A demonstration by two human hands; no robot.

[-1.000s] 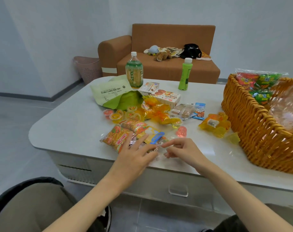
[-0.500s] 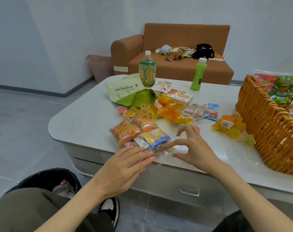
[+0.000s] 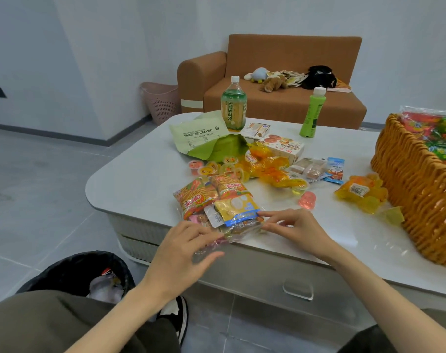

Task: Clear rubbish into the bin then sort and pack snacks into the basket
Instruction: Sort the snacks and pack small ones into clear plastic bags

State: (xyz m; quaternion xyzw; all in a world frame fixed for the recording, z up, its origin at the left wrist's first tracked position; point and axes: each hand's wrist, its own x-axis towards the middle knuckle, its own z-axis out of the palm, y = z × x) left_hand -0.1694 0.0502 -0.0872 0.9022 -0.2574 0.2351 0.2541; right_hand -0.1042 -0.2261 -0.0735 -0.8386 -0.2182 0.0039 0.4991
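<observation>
The job looked barely halfway. The bin (image 3: 74,271), on the floor at near left, already held some crumpled wrappers, and the basket (image 3: 417,194) at the right end of the worktop (image 3: 140,179) held a few bright bags. Most snacks were unpacked, though: the stick-snack packs (image 3: 196,197), jelly cups (image 3: 211,169), orange jelly bags (image 3: 270,171) and a green bag (image 3: 216,149) lay scattered mid-worktop, well apart from the basket. At the near edge lay a clear packet (image 3: 239,229) under a yellow-and-blue sachet (image 3: 238,208). The right hand (image 3: 298,230) pinched the packet's right end between thumb and forefinger. The left hand (image 3: 181,250), its fingers loosely spread, touched the crinkled left corner, though I could not tell whether it gripped. Half a second earlier the left hand had lain flat below the worktop edge and the right had hovered spread above the packet. Both had since closed in on it, while the pile itself had not shifted.
</observation>
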